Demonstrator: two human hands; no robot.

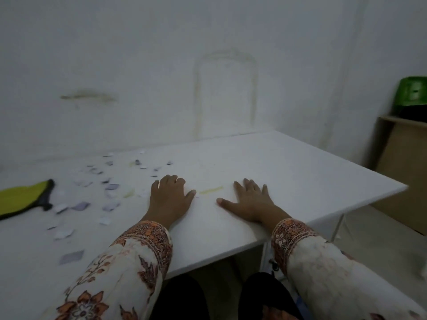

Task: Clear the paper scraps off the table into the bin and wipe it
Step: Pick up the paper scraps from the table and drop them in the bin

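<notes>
Several small white and pale purple paper scraps (80, 206) lie scattered over the left half of the white table (288, 172). My left hand (169, 199) rests palm down on the table just right of the scraps, fingers slightly curled, holding nothing. To its right, my right hand (250, 200) lies flat with fingers spread, also holding nothing. A yellow-green cloth-like item with a black edge (23, 198) lies at the table's far left. A green bin (411, 98) stands on a unit at the far right.
A white wall runs close behind the table. A brown wooden cabinet (402, 172) stands to the right, beyond the table's corner. Faint yellowish marks (211, 190) show on the tabletop between my hands. My dark-clothed knees are under the near edge.
</notes>
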